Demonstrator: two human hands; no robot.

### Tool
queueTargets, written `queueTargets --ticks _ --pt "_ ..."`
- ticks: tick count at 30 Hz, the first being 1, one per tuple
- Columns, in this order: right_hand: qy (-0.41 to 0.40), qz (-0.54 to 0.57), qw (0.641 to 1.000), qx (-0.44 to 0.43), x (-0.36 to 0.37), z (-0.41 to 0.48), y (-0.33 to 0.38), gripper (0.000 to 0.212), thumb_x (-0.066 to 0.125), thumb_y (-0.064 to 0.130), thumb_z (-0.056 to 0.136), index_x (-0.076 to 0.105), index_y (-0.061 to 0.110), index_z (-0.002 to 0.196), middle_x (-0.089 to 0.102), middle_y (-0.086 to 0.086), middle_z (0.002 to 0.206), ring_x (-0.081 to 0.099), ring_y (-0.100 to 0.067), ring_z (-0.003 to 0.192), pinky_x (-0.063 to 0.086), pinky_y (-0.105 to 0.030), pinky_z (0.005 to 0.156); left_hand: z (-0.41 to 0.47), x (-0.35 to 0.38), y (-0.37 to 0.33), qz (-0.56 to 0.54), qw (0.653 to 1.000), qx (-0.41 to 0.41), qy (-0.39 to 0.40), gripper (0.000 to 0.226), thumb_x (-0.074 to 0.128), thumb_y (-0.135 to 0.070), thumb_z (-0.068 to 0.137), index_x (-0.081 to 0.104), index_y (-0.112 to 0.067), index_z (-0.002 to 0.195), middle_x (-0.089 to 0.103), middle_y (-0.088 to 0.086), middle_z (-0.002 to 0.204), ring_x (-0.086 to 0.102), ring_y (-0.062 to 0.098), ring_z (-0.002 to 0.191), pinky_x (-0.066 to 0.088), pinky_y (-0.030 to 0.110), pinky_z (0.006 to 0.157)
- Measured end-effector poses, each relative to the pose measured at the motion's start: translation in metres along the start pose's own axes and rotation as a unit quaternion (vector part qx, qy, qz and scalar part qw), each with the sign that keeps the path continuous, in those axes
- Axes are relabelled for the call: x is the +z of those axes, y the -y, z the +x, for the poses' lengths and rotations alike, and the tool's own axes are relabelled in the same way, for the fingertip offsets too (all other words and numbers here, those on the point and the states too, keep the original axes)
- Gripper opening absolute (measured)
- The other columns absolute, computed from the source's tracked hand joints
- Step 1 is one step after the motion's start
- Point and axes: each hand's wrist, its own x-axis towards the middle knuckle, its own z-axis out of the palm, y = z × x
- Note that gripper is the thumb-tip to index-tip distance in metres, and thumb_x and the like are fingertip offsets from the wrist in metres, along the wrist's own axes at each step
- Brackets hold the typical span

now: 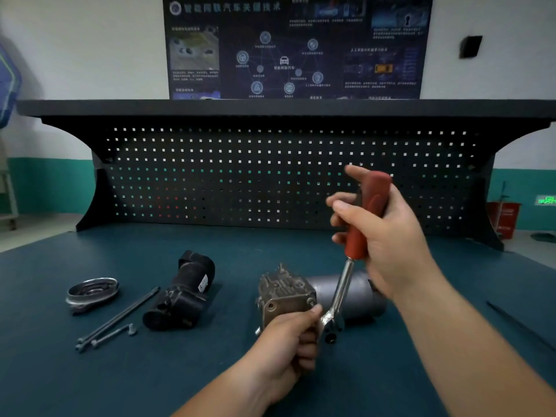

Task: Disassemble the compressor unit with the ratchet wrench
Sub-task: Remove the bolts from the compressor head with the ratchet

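I have bare bench mat [144, 377] on the near left to come in over, and a gap between the compressor [285, 293] and the black housing [180, 296]. Further left, long bolts [117, 320] and a round metal cover [91, 291] crowd together. The wrench [343, 293] slants up across the compressor, a thin rod [517, 325] lies well off right, and the pegboard [270, 176] walls off the back.

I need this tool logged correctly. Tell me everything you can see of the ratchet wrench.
The ratchet wrench has a red grip, a shiny chrome-looking shank and a ratchet head at its low end. It stands steeply, handle up and leaning right, head down at the near end of the compressor unit. The right hand grips the red handle; the left hand, holding the unit, has its thumb by the head. Any socket or bolt is hidden.
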Motion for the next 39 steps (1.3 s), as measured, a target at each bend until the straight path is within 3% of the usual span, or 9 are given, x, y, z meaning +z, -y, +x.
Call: queueTargets --ticks 5,7,10,17,21,26,28,34,39 --pt "0.121 -0.1 0.985 0.069 0.031 0.029 0.005 0.02 0.066 0.001 0.082 0.063 0.019 0.09 0.063 0.005 0.056 0.048 -0.004 0.044 0.043 -0.019 0.044 0.001 0.001 -0.001 -0.013 1.0 -0.011 0.001 0.042 0.051 -0.021 0.094 0.049 -0.02 0.052 0.023 -0.008 0.048 0.018 0.004 0.037 0.016 0.015 0.035" --pt "0.134 -0.104 0.984 0.06 0.049 0.03 -0.003 0.01 0.07 0.015 0.082 0.061 0.02 0.082 0.059 0.007 0.053 0.045 -0.004 0.042 0.039 -0.019 0.042 0.002 0.001 -0.001 -0.017 1.0 -0.012 -0.002 0.047 0.049 -0.017 0.093 0.05 -0.02 0.046 0.023 -0.008 0.048 0.017 0.005 0.038 0.015 0.016 0.036" --pt "0.126 -0.093 0.986 0.048 0.065 0.029 -0.016 0.024 0.069 0.034 0.084 0.057 0.016 0.075 0.054 0.008 0.052 0.042 -0.005 0.04 0.035 -0.018 0.04 0.002 0.001 0.0 -0.026 1.0 -0.013 0.0 0.048 0.048 -0.013 0.09 0.048 -0.02 0.042 0.022 -0.008 0.048 0.016 0.005 0.039 0.012 0.017 0.039" --pt "-0.066 0.115 0.989 0.065 0.028 0.031 -0.008 0.027 0.059 0.03 0.091 0.05 0.017 0.069 0.05 0.008 0.049 0.037 -0.003 0.037 0.031 -0.015 0.036 0.006 0.0 0.001 -0.049 0.999 -0.015 -0.014 0.045 0.053 -0.021 0.092 0.052 -0.02 0.047 0.025 -0.011 0.043 0.018 0.001 0.033 0.014 0.013 0.034" --pt "-0.222 0.213 0.949 0.064 -0.007 0.019 -0.014 0.029 0.055 0.038 0.092 0.048 0.021 0.07 0.05 0.011 0.05 0.036 0.0 0.036 0.03 -0.014 0.036 0.008 -0.003 0.002 -0.044 0.999 -0.008 -0.021 0.032 0.057 -0.022 0.089 0.043 -0.021 0.06 0.029 -0.01 0.042 0.021 0.001 0.032 0.015 0.013 0.033" --pt "-0.352 0.304 0.878 0.112 -0.03 0.003 -0.033 0.032 0.055 0.043 0.091 0.048 0.024 0.066 0.048 0.011 0.052 0.036 0.0 0.035 0.029 -0.012 0.035 0.004 -0.002 0.002 -0.077 0.997 0.013 -0.028 0.029 0.066 -0.025 0.07 0.045 -0.021 0.05 0.028 -0.01 0.042 0.021 0.0 0.03 0.014 0.013 0.032" --pt "-0.376 0.298 0.87 0.11 -0.031 0.001 -0.035 0.031 0.056 0.039 0.091 0.047 0.023 0.067 0.047 0.01 0.053 0.035 -0.001 0.034 0.029 -0.012 0.035 0.004 -0.003 0.002 -0.078 0.996 0.017 -0.034 0.033 0.064 -0.023 0.078 0.044 -0.021 0.051 0.027 -0.01 0.043 0.021 0.001 0.031 0.014 0.013 0.033" --pt "-0.194 0.156 0.969 0.0 0.008 0.007 -0.014 0.026 0.059 0.027 0.091 0.047 0.017 0.07 0.052 0.008 0.049 0.037 -0.002 0.036 0.031 -0.015 0.036 0.004 -0.008 0.002 -0.031 0.999 0.007 -0.004 0.051 0.054 -0.023 0.092 0.053 -0.019 0.041 0.027 -0.011 0.043 0.021 0.002 0.034 0.017 0.014 0.037" --pt "-0.092 0.103 0.99 -0.015 0.025 0.003 -0.008 0.027 0.063 0.031 0.085 0.049 0.016 0.066 0.053 0.005 0.05 0.038 -0.004 0.036 0.033 -0.015 0.037 0.004 -0.008 0.002 -0.012 1.0 0.009 0.008 0.056 0.052 -0.023 0.094 0.054 -0.021 0.038 0.029 -0.011 0.044 0.022 0.002 0.036 0.018 0.015 0.039"
